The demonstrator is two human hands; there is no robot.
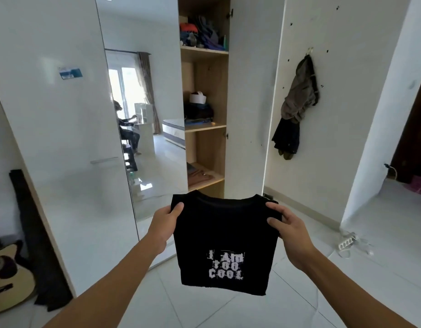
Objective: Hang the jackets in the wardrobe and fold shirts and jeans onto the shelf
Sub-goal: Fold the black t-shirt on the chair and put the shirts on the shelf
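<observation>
A folded black T-shirt (pixel 224 242), printed "I Am Too Cool", is held in the air above the tiled floor (pixel 299 301), collar edge uppermost. Its left shoulder corner is pinched by the left hand (pixel 165 220), thumb on the front face; its right shoulder corner is gripped by the right hand (pixel 287 227), fingers curled over the front. The lower edge hangs free, supported by nothing. Beyond the shirt, the open wardrobe (pixel 206 102) is seen, with folded clothes on the lowest visible shelf (pixel 206 182) and on the middle shelf (pixel 204 127), and a loose heap on the top shelf (pixel 204 49). Garments (pixel 297 107) are hung on a wall hook to the right. Risk, as judged: since only the upper corners are held, the fold may be lost in transit, or the lower edge may be caught on a shelf's front edge.
</observation>
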